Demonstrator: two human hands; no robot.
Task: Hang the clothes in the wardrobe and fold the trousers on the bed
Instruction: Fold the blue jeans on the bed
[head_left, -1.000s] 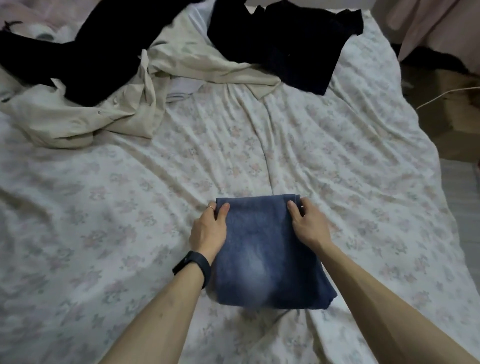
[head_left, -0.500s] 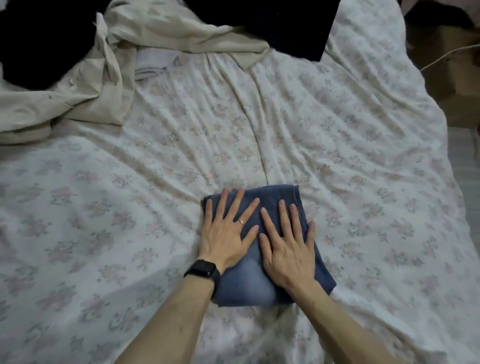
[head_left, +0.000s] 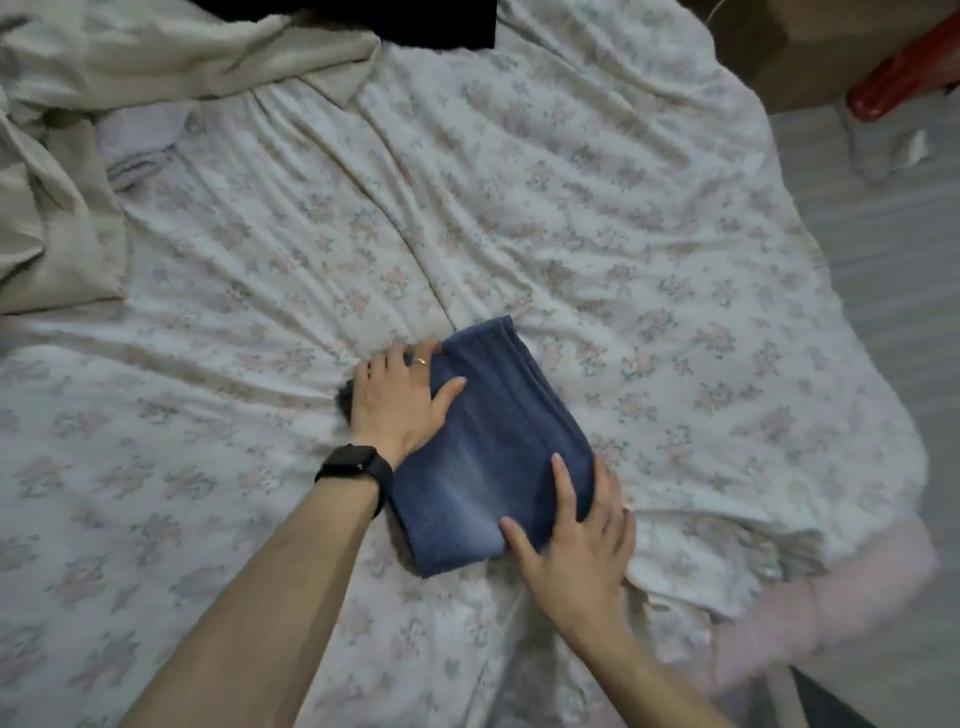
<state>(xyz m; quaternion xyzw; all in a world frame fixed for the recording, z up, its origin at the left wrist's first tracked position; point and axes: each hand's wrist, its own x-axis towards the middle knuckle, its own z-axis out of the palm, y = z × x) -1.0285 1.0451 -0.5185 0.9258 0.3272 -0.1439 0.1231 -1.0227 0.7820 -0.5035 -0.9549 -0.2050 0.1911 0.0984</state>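
Two bare arms reach in over the near side of the bed (head_left: 649, 270), and both meet at the jeans (head_left: 498, 441), which lie folded into a small blue block on the flowered sheet, turned a little askew.

Nearest to me, the right hand (head_left: 576, 535) rests on the near right corner of the jeans. Its forefinger and thumb lie straight on the denim and its other fingers trail off the right edge onto the sheet. Nothing is curled round the cloth, so it holds nothing. A black watch (head_left: 353, 465) sits on the other wrist, just left of the jeans.

Beyond that, the left hand (head_left: 400, 400) lies flat on the left side of the jeans. Its fingers are spread past the far left edge, its thumb is stretched across the top, and a ring (head_left: 422, 360) shows on one finger. It presses rather than grips.

Beyond the jeans the sheet runs in long creases. Far off to the left a beige garment (head_left: 156, 57) lies crumpled, with a bit of white cloth (head_left: 140, 135) tucked beside it. Straight beyond the jeans, at the far edge, lies a dark garment (head_left: 415, 21), partly over the beige one.

To the far right of the jeans, off the bed, stands a brown box (head_left: 779, 52) with something red (head_left: 893, 78) beside it.
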